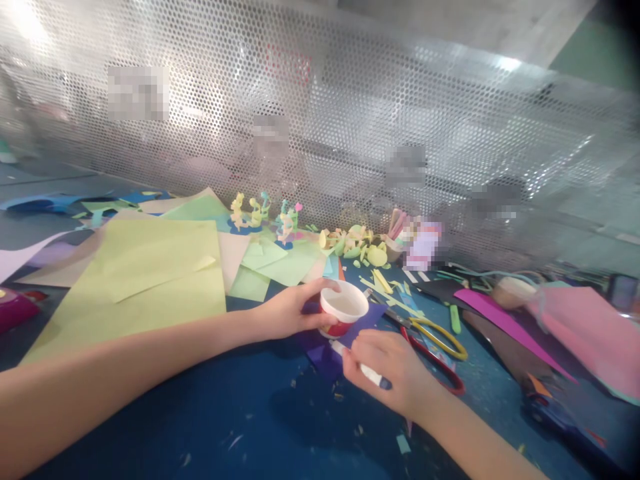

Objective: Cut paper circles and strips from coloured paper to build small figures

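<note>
Small round cup [344,308], white rim and pale inside, red lower wall, upright on a purple paper sheet [327,350] mid-bench, toward the near edge. Left hand [293,310] curled round the cup's side, thumb on the rim, fingers pressed on the wall. Right hand [395,370] pinching a white marker [361,367] with a dark cap, tip end touching the paper just beside the cup's base. Purple paper matte, flat, angular outline. Bench [210,413] dark blue, dusted with small paper scraps. Scissors [435,347] with one yellow loop and one red loop just right of the right hand, lying flat. Large pale yellow-green sheets [145,280] overlapping toward the left edge, thin, lightly creased. Small paper figures [260,213] standing along the far edge against a perforated metal screen [350,133], shiny, fine round holes. Pink and magenta sheets [575,327] toward the right edge; detail there blurred.
</note>
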The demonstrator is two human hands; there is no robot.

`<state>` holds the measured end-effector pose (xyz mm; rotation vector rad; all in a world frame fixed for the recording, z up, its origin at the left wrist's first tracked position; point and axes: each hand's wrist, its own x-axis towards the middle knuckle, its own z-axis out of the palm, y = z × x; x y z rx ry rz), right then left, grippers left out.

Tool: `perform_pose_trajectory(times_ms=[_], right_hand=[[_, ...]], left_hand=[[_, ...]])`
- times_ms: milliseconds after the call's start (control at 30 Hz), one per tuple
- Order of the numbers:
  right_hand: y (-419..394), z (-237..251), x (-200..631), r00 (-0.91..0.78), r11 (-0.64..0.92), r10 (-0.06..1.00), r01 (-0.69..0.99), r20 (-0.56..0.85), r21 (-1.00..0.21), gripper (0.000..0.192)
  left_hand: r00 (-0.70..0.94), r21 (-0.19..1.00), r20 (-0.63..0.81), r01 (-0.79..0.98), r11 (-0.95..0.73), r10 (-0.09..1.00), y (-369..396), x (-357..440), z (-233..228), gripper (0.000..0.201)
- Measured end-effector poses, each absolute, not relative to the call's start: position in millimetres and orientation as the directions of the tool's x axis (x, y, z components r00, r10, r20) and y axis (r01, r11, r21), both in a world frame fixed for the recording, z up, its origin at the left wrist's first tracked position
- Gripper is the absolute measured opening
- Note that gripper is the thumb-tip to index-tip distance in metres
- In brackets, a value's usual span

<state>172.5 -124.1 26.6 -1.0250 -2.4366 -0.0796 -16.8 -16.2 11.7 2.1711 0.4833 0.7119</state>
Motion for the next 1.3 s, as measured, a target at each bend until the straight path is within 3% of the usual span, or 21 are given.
perform_pose_trajectory(times_ms=[267, 533, 900, 1300], right_hand=[[-114, 24, 191, -0.308, 0.519, 0.842, 0.686, 0.443, -0.51, 0.029], [-100, 15, 207, -0.069, 0.234, 0.969, 0.559, 0.236, -0.795, 0.028], [-80, 20, 211, 0.025, 0.12, 0.987, 0.527, 0.157, -0.841, 0.026], [-38, 32, 211, -0.142, 0.017, 0.988, 0.447, -0.053, -0.894, 0.023]], left_hand=[[0.775, 0.771, 0.335, 0.101, -0.628, 0.536, -17, -17, 14, 0.046], [0.757, 0.754, 0.334, 0.143, -0.642, 0.562, -16, -16, 11, 0.05], [0.776, 0.767, 0.35, 0.083, -0.636, 0.524, -17, -16, 14, 0.046], [0.77, 0.779, 0.298, 0.145, -0.61, 0.564, -17, -16, 14, 0.044]])
